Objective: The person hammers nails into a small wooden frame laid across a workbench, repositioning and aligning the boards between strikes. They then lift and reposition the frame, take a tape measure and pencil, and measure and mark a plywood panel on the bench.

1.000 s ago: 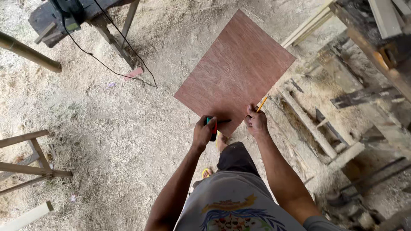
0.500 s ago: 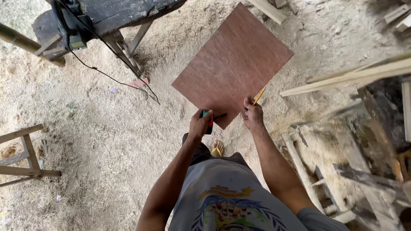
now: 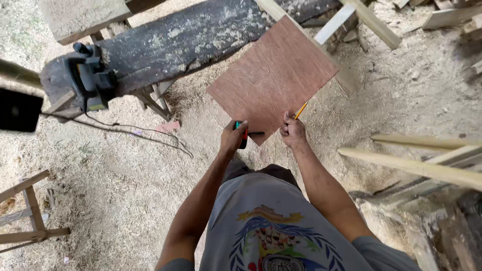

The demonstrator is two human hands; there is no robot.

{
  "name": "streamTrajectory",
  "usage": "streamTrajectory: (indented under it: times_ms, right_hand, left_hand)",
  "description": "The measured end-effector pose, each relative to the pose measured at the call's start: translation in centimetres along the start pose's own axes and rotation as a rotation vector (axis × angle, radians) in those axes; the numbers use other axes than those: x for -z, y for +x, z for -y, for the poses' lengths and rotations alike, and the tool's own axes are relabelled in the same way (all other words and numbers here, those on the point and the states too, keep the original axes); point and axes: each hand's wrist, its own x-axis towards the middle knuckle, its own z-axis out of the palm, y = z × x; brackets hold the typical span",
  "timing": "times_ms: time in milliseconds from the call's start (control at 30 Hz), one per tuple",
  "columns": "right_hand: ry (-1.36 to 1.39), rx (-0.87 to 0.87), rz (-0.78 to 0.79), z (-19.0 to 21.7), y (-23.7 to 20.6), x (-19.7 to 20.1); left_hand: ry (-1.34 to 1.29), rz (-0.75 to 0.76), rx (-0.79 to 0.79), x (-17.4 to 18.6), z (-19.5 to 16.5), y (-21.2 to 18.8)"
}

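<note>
Where the sawdust-covered ground (image 3: 100,200) spreads widest, at the left, a bare-timber frame (image 3: 27,216) of thin rails stands near the edge of view, with loose, fibrous shavings all round it and open room to its right. Farther off, a black power tool (image 3: 93,80) sits on the left end of a long dark beam (image 3: 201,35), rough and dusted pale, which runs up and to the right on splayed legs. A thin black cord (image 3: 125,131) trails from the tool across the ground toward the middle.

The left hand (image 3: 232,140) is closed round a small red and green tape measure (image 3: 243,133) and meets the near left edge of the plywood sheet (image 3: 273,78). This sheet is flat, square and reddish brown with a fine straight grain; it is held out over the ground as a diamond, its near corner between the two hands and its far corner over the beam. The right hand (image 3: 292,131) grips the near right edge of the sheet, fingers curled, with a yellow pencil (image 3: 301,109) clasped in it and pointing up and right.

To the right, pale sawn battens (image 3: 416,163) lie lengthwise, smooth and straight-edged, crowding that side; more offcuts (image 3: 371,20) are heaped at the far right.
</note>
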Motion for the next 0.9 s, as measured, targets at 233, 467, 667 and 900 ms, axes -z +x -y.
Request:
streamTrajectory:
  times_ms: [233,467,667,900]
  right_hand:
    - [0.045,-0.123,0.047,6.3,13.4,-6.2]
    - [-0.029,-0.186,0.136,11.6,25.8,-9.4]
    - [-0.054,-0.25,0.051,12.9,31.2,-13.8]
    - [-0.155,-0.364,-0.004,9.7,35.6,-19.9]
  left_hand:
    - [0.091,-0.084,-0.034,-1.1,-7.7,13.8]
    - [-0.194,-0.053,0.052,-3.6,-11.6,25.4]
    - [-0.017,-0.145,0.185,-2.6,-14.2,31.9]
    - [0.276,-0.072,0.049,3.5,-16.4,42.5]
